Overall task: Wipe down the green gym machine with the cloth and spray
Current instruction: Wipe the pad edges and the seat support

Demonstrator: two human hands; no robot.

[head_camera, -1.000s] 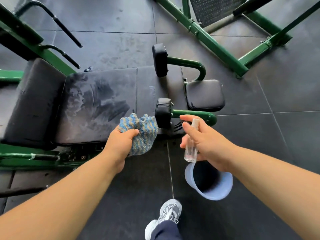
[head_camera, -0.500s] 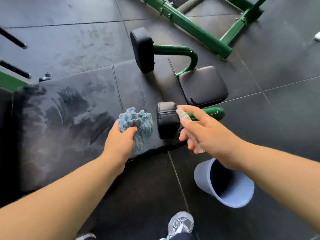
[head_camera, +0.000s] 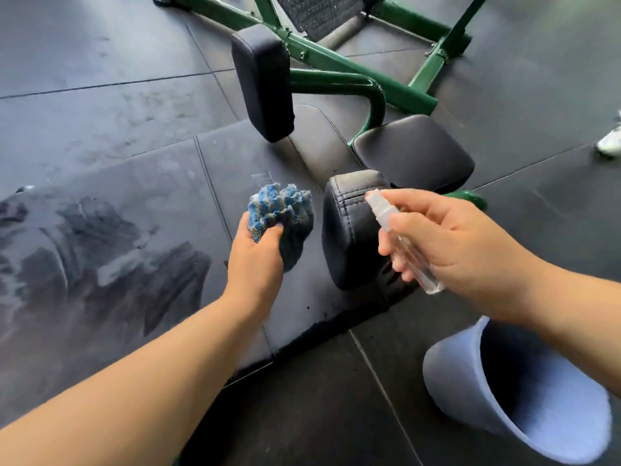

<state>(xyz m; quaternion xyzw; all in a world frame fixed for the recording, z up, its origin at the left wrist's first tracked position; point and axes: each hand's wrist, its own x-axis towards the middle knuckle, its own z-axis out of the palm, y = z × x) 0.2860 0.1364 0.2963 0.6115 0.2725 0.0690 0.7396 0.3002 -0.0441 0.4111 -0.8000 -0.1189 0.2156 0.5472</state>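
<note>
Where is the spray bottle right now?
Right of centre in the head view: the right hand holds the spray bottle, nozzle close to the nearer black pad.

The cloth is bright blue, banded with dull tan stripes. The bottle is clear; its cap is milky white. The frame, at 12 o'clock, is glossy dark green. The seat, from 9 o'clock to centre, is black, streaked with pale grey smears and darker swathes. The pads at centre and 1 o'clock are plain black. The bucket, at 5 o'clock, is pale lavender-blue and dark inside. The floor is charcoal grey, crossed by thin seam lines, with dusty mottling at 10 o'clock. The shoe, at 3 o'clock, is white.
</note>
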